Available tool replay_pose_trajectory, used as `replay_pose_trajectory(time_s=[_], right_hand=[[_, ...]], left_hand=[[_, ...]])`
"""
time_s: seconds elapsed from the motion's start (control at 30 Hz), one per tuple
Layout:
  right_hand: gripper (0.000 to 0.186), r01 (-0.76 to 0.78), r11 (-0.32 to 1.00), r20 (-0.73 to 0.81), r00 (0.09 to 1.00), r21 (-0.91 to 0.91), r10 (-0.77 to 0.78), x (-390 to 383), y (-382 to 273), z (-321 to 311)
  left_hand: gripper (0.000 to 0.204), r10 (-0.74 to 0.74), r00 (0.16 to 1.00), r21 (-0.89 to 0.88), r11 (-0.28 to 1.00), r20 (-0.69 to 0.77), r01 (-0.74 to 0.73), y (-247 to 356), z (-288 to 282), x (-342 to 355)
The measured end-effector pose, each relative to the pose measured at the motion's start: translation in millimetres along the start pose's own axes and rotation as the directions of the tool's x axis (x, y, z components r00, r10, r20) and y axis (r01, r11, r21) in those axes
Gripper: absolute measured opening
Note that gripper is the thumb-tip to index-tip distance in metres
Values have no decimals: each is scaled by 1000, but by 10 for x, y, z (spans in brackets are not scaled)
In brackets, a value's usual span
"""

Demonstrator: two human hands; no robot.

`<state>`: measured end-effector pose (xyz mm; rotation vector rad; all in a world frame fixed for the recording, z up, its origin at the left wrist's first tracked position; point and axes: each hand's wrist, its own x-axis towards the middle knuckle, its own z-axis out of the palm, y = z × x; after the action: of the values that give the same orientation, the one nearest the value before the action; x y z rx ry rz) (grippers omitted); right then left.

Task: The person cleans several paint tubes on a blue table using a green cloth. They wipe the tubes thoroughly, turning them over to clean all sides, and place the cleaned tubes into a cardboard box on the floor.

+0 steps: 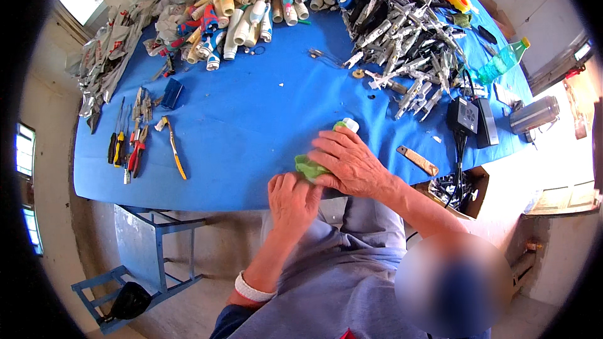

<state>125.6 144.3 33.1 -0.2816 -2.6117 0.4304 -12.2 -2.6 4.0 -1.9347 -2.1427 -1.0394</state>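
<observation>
Cloth (pixel 309 167), green, is seen in the head view at the table's near edge, bunched against a white-ended object (pixel 351 124). Both are loosely gripped beneath the right hand (pixel 353 163), its fingers partly spread, presumably for steadiness. The left hand (pixel 293 204) is curled beside the cloth; its hold cannot be told. Pliers (pixel 137 150) are laid leftward, probably within easy reach.

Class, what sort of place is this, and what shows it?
Probably a small workshop: screwdrivers and pliers lie on a blue table, which also bears heaped casings and a pile of loose parts.
</observation>
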Motion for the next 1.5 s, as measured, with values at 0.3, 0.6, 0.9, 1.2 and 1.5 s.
replay_pose_trajectory(time_s=[0.3,0.6,0.9,1.2,1.5], right_hand=[[48,0,995,-71,997,-101,-8,54,205,86],[38,-207,946,-246,958,-249,145,-13,159,-5],[48,-274,948,-189,952,-163,243,-228,274,-196],[61,-248,-355,423,675,901,605,-472,-410,-141],[65,40,-567,401,666,823,629,-697,-841,194]], left_hand=[[28,-24,998,-95,995,-59,18,-68,8,-32],[20,-65,996,-200,978,-65,51,-74,-36,-55],[20,-73,995,-182,982,-71,59,-47,-17,-89],[51,-234,948,-533,785,215,315,133,-155,-295],[59,-144,701,-714,-85,699,695,541,-23,-728]])
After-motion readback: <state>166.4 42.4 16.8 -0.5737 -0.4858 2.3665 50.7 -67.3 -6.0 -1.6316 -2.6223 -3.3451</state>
